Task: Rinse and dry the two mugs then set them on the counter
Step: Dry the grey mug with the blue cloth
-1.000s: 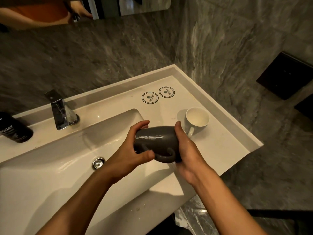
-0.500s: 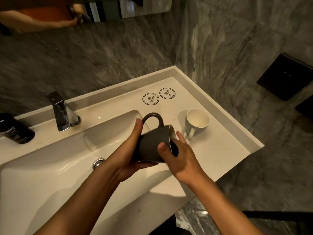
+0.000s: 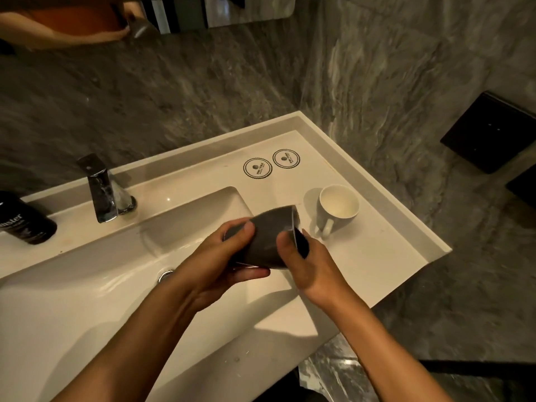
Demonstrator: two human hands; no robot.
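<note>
Dark grey mug [image 3: 268, 242] held on its side over right edge of white basin [image 3: 87, 300], mouth tipped toward right, base toward left. Left hand [image 3: 220, 265] wrapped round base end, thumb on top, fingers [image 3: 249, 273] curled under, gripping mug. Right hand [image 3: 307, 265] clamped on rim end, thumb across outer wall, other fingers past rim; cannot tell how far inside. Handle of grey mug hidden. Slight motion blur on mug and both hands.

White mug [image 3: 338, 208] upright on surface [image 3: 377, 250] just right of grey mug, not touching it, open mouth up, handle pointing toward camera, inside pale and looks empty. Two round printed coasters [image 3: 271, 163] flat on surface behind mugs, side by side near back ledge.

Chrome faucet [image 3: 103, 190] at back of basin, left of hands, well apart from mugs; no water stream seen. Drain [image 3: 165, 276] partly hidden by left wrist. Black bottle [image 3: 23, 221] with white lettering at far left on ledge, cut off by frame. Grey marble wall [image 3: 203, 91] behind and right. Strip of mirror [image 3: 87, 18] along top edge, reflecting arm and blurred grey shape.
</note>
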